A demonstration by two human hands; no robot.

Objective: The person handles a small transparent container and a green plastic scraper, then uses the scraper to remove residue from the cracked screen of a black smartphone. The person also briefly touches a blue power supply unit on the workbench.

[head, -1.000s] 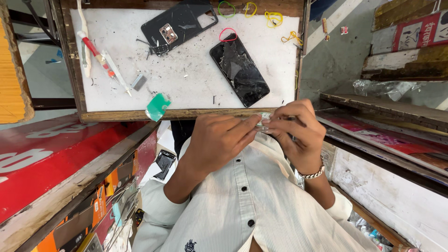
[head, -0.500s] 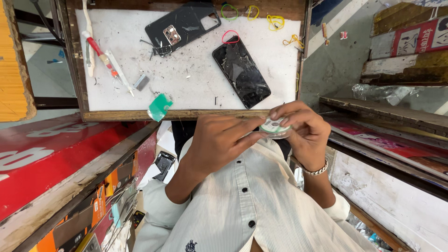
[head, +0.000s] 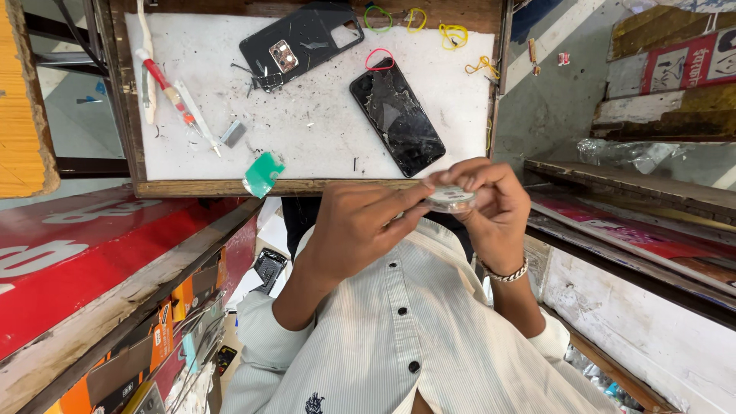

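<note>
Left hand (head: 360,230) and right hand (head: 494,211) both pinch a small round clear spool (head: 451,199), seemingly picking for its loose end, which needs a fine fingertip grip.

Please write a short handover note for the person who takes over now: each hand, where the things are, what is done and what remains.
Right hand: holds a small round spool at chest height.
Left hand: fingertips pinch the spool's edge.
On the white board: cracked phone lying face up, its dark back cover lying apart, a red-handled tool, a green pick at the near edge.
Done: back cover is off.
Left: the cracked phone lies untouched; neither hand is near it.
</note>
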